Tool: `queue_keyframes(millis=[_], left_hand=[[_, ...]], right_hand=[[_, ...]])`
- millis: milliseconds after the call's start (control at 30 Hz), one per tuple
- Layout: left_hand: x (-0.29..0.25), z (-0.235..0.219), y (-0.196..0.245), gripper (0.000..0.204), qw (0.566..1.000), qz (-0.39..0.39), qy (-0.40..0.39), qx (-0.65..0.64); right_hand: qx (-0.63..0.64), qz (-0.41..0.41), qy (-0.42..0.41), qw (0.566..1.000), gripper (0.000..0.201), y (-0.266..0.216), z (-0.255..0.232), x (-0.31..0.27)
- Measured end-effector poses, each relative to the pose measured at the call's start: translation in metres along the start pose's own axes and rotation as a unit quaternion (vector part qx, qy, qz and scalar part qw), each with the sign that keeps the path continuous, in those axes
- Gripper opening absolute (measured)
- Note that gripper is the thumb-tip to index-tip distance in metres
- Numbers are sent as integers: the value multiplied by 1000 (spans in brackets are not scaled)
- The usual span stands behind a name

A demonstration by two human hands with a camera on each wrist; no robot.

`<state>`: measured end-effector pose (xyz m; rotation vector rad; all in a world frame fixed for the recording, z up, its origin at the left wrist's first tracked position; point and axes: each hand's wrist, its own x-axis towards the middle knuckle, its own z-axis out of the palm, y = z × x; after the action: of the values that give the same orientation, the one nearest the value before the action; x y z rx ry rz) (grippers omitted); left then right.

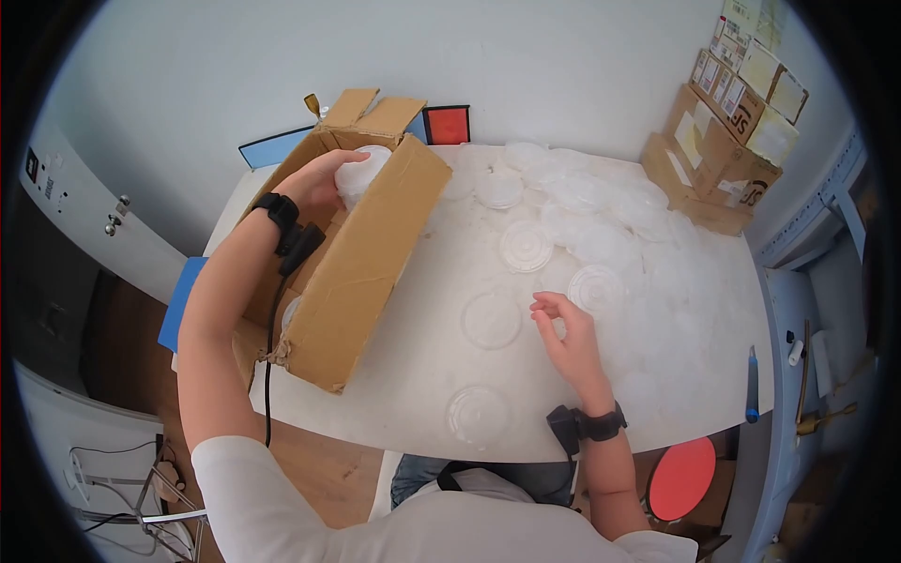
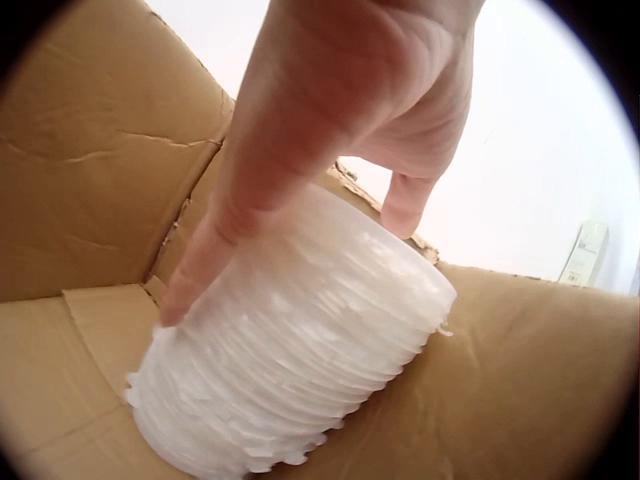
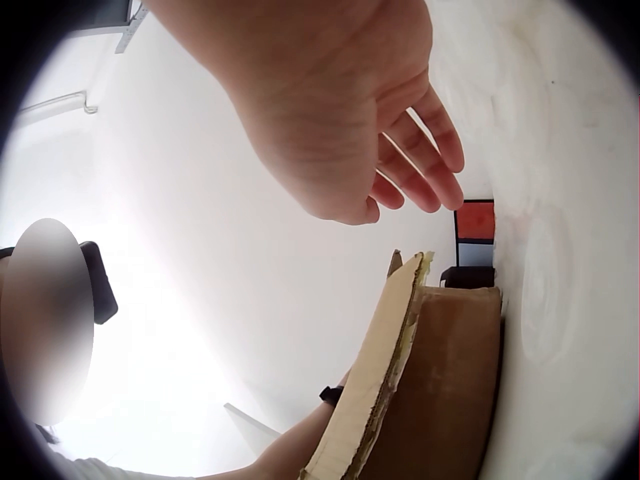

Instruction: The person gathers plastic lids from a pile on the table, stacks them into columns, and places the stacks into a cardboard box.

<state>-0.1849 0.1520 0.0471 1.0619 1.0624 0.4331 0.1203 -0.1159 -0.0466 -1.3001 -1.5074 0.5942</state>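
My left hand (image 1: 321, 178) reaches into an open cardboard box (image 1: 371, 272) and grips a stack of translucent plastic lids (image 1: 364, 178). In the left wrist view the stack (image 2: 300, 340) leans at a tilt inside the box, its many rims pressed close together, with the thumb and fingers on either side of its upper end. Over the white table, my right hand (image 1: 570, 340) holds nothing, its fingers loosely bent. Close to it lie single lids: one clear lid (image 1: 491, 320) on its left and another lid (image 1: 595, 287) just beyond it.
A wide, overlapping spread of clear lids (image 1: 601, 211) covers the table's back and right. Another lid (image 1: 477, 416) lies near the front edge. Stacked cartons (image 1: 718, 141) stand at the back right corner. A blue-handled cutter (image 1: 753, 385) lies by the right edge.
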Motion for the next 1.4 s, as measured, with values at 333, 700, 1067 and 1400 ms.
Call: queue_keyframes(millis=[333, 700, 1067, 1400], left_hand=[[42, -47, -9, 69, 952, 123, 216, 177], [-121, 126, -36, 74, 617, 111, 244, 740], [-123, 78, -18, 31, 563, 122, 309, 757], [-84, 64, -12, 29, 523, 84, 334, 779]], right_hand=[[-30, -27, 11, 999, 17, 2, -2, 1], [-49, -50, 3, 998, 17, 5, -1, -3], [-59, -60, -22, 996, 17, 7, 0, -3], [-65, -55, -37, 996, 18, 9, 0, -3]])
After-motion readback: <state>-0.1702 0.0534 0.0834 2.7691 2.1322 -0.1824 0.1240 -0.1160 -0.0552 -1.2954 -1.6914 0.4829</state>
